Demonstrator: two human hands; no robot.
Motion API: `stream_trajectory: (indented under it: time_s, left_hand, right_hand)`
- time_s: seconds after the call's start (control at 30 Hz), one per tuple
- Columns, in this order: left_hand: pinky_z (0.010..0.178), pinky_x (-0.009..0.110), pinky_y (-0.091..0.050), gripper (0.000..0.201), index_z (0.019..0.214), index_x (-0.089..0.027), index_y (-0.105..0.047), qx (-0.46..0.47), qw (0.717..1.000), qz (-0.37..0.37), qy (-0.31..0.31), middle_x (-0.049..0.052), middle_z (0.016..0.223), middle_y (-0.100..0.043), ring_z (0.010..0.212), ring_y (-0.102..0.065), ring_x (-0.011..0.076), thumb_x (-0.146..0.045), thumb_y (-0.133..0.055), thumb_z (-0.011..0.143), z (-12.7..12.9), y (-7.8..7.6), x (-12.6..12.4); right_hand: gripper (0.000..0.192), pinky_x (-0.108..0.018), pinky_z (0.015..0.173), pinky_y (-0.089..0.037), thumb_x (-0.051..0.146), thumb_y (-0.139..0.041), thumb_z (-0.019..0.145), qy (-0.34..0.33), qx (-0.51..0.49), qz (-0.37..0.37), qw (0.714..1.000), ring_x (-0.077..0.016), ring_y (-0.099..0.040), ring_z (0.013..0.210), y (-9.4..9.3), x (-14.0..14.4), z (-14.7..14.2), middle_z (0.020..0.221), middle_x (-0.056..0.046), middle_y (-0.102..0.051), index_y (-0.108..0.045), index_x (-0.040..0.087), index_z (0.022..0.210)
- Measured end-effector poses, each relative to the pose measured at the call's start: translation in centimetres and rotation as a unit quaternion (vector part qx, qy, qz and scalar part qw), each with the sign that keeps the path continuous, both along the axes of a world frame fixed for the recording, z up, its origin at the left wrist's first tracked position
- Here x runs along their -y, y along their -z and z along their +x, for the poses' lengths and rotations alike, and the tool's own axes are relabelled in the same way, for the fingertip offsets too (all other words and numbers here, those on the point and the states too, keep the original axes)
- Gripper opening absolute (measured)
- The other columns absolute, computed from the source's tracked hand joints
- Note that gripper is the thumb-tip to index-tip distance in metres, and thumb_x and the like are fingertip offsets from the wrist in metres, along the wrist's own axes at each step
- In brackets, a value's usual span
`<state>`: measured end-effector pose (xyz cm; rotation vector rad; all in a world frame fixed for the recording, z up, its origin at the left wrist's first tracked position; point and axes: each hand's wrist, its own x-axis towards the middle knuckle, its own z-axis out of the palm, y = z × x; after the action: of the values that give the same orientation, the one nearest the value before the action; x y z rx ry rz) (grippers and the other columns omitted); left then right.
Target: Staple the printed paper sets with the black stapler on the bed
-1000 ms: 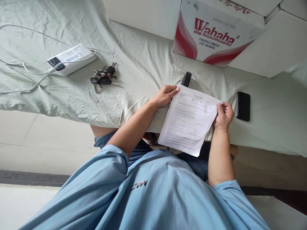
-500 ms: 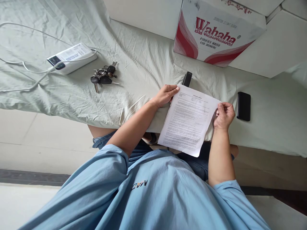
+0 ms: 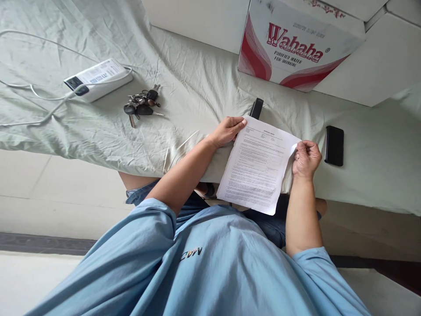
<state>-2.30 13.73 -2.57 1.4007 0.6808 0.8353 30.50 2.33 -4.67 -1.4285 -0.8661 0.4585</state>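
Observation:
A stack of printed white paper sheets [image 3: 258, 169] hangs over the near edge of a bed covered with a pale green sheet [image 3: 184, 87]. My left hand [image 3: 227, 130] holds the stack at its upper left corner. My right hand [image 3: 306, 159] pinches the upper right corner, and that corner is curled up between my fingers. Both forearms reach out from my light blue shirt.
A black phone [image 3: 333, 145] lies right of my right hand. A small black device [image 3: 256, 108] lies just beyond the paper. A bunch of keys [image 3: 141, 105], a white power bank [image 3: 98, 80] with a white cable, and a red-and-white Wahaha box [image 3: 296, 41] sit farther back.
My right fingers have lifted and curled the paper's upper right corner, which lay flat one second ago. The left hand and the rest of the stack have hardly moved.

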Motion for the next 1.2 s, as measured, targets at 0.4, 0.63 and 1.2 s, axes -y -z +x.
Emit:
stream_trajectory:
  time_s: [0.4,0.63,1.2]
  left_hand:
    - [0.055,0.027,-0.039,0.087,0.080,-0.022,-0.058,-0.011,1.000,0.014,0.009,-0.001,0.068,-0.051,0.062,-0.049,0.0116,-0.107,-0.074,0.088,-0.1,-0.5,0.2]
    - [0.056,0.029,-0.038,0.085,0.081,-0.024,-0.053,-0.039,0.998,0.047,0.008,-0.001,0.070,-0.050,0.064,-0.046,0.0121,-0.107,-0.065,0.094,-0.1,-0.4,0.1]
    - [0.069,0.033,-0.038,0.074,0.077,-0.026,-0.039,-0.057,0.991,0.094,-0.079,-0.002,0.075,-0.039,0.073,-0.038,0.0153,-0.086,-0.065,0.110,0.4,0.9,-1.3]
  right_hand:
    - [0.066,-0.028,0.048,-0.022,0.078,-0.104,0.067,-0.004,-0.018,0.009,1.000,-0.0078,-0.035,0.054,-0.2,0.1,-0.2,0.070,0.006,-0.060,-0.069,0.025,0.086]
    - [0.063,-0.025,0.049,-0.021,0.074,-0.103,0.074,-0.018,-0.024,0.010,1.000,-0.0068,-0.036,0.056,0.0,0.4,0.0,0.075,0.007,-0.060,-0.067,0.025,0.090]
    - [0.044,-0.022,0.049,-0.042,0.062,-0.102,0.088,-0.180,-0.069,-0.158,0.969,-0.0084,-0.055,0.054,-5.7,13.7,-1.6,0.074,-0.002,-0.079,-0.083,0.023,0.086]
